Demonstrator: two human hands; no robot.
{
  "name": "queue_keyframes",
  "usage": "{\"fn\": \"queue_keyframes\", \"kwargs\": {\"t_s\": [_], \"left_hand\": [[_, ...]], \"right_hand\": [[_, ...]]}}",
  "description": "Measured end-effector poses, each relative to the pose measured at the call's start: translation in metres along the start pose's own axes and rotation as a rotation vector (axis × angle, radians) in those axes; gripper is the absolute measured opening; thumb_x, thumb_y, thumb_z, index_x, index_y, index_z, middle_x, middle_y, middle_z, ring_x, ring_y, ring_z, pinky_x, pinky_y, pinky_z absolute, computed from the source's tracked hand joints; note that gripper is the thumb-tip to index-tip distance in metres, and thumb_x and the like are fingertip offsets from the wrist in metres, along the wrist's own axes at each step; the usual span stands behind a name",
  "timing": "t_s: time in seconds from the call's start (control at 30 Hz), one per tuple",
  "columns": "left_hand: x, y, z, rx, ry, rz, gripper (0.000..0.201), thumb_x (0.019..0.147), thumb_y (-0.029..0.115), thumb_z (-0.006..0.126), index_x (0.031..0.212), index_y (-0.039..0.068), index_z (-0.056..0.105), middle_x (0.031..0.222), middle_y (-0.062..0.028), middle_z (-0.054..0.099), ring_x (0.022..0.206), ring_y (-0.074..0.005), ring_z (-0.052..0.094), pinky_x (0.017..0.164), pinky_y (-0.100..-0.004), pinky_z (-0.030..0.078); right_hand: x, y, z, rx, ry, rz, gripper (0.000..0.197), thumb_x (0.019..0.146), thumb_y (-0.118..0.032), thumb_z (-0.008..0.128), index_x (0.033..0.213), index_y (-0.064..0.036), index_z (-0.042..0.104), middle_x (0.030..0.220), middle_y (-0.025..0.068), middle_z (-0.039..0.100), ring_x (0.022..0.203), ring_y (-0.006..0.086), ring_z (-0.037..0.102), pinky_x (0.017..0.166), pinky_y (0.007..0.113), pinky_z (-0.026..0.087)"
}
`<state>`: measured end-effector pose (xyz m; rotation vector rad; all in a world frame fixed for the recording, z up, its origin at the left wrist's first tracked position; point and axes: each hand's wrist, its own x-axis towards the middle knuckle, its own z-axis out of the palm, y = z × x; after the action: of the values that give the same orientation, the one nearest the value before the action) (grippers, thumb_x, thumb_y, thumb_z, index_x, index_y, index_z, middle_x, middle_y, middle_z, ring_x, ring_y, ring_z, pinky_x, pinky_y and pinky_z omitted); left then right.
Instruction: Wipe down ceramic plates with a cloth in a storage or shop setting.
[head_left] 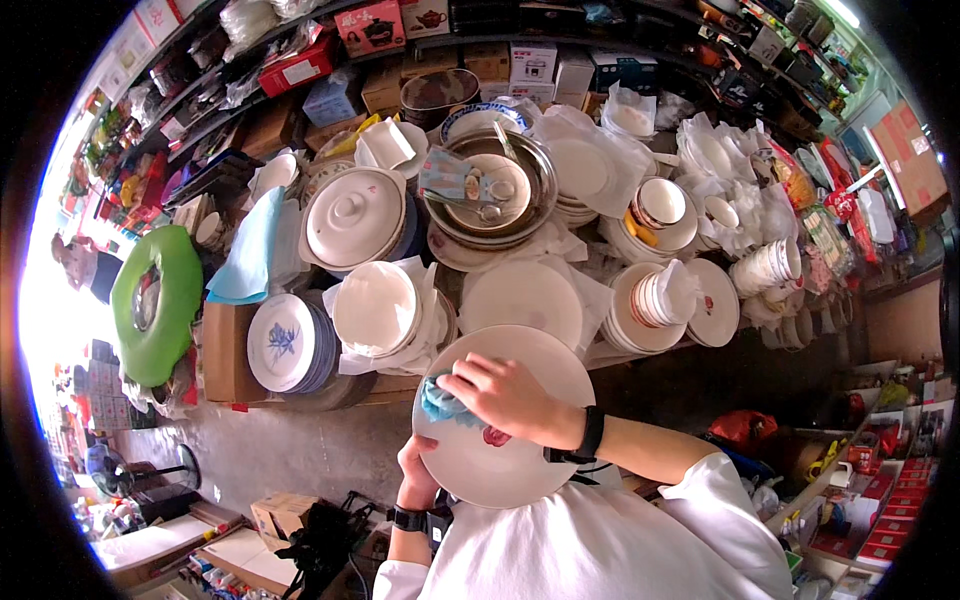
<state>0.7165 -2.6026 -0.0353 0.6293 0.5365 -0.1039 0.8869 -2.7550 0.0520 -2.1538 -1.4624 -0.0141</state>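
Note:
A large white plate (510, 475) with a red flower print is tilted in front of my body. My left hand (416, 470) grips its lower left rim, thumb over the edge and the other fingers hidden behind. Across the plate's face lies my right hand (505, 395), its fingers closed on a crumpled light blue cloth (442, 402) pressed to the upper left part of the surface. Just beyond the plate are a wide white plate on paper (525, 300) and a stack of white bowls (375, 308) with paper between them.
Crockery crowds the table: blue-flowered plates (282, 343), a lidded white pot (352, 220), a metal basin (545, 200) and stacked bowls (660, 300). A green swim ring (155, 305) hangs at the left. Boxed goods (890, 510) fill shelves on the right; a fan (110, 470) stands lower left.

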Motion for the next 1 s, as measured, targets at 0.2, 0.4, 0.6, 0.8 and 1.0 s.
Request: {"fn": "queue_keyframes", "kwargs": {"t_s": [0.2,0.4,0.6,0.8,1.0], "left_hand": [[0.000,-0.002,-0.001,0.018,0.057,-0.043,0.063,0.077,0.022,0.050,0.134,-0.003,0.054,0.127,-0.0177,0.063,0.113,-0.0322,0.061,0.100,-0.0402,0.049],[0.005,-0.007,0.000,0.091,0.083,-0.029,0.065,0.076,0.030,0.049,0.130,-0.004,0.057,0.124,-0.0191,0.066,0.109,-0.0335,0.063,0.097,-0.0411,0.051],[0.007,-0.011,-0.005,0.082,0.112,-0.038,0.065,0.075,0.030,0.050,0.131,-0.003,0.057,0.123,-0.0190,0.066,0.109,-0.0338,0.063,0.096,-0.0420,0.051],[0.014,-0.012,-0.010,0.138,0.111,-0.042,0.062,0.076,0.031,0.050,0.128,-0.003,0.059,0.120,-0.0174,0.066,0.106,-0.0324,0.063,0.094,-0.0409,0.051],[0.019,-0.004,0.006,0.063,0.067,-0.095,0.050,0.083,0.026,0.048,0.120,-0.004,0.061,0.111,-0.0149,0.068,0.099,-0.0273,0.064,0.090,-0.0354,0.052]], "right_hand": [[-0.006,0.028,-0.010,-0.171,0.112,0.090,0.029,0.082,-0.011,0.066,0.111,-0.0099,0.065,0.098,0.0025,0.062,0.090,0.0203,0.067,0.069,0.033,0.058],[-0.031,0.048,-0.023,-0.197,0.061,0.231,0.051,0.067,-0.005,0.081,0.114,-0.0073,0.060,0.096,0.0056,0.060,0.085,0.0250,0.068,0.066,0.037,0.057],[-0.077,0.050,-0.037,-0.288,-0.094,0.372,0.023,0.086,-0.007,0.064,0.109,-0.0024,0.062,0.091,0.0089,0.060,0.078,0.0243,0.070,0.059,0.036,0.057],[-0.129,0.025,-0.054,-0.171,-0.271,0.547,0.037,0.078,-0.015,0.076,0.108,-0.0015,0.061,0.092,0.0143,0.063,0.072,0.0334,0.069,0.063,0.044,0.056],[-0.157,0.011,-0.079,0.394,-0.632,0.661,0.038,0.080,-0.020,0.074,0.112,0.0000,0.067,0.104,0.0209,0.071,0.090,0.0394,0.069,0.077,0.044,0.057]]}}
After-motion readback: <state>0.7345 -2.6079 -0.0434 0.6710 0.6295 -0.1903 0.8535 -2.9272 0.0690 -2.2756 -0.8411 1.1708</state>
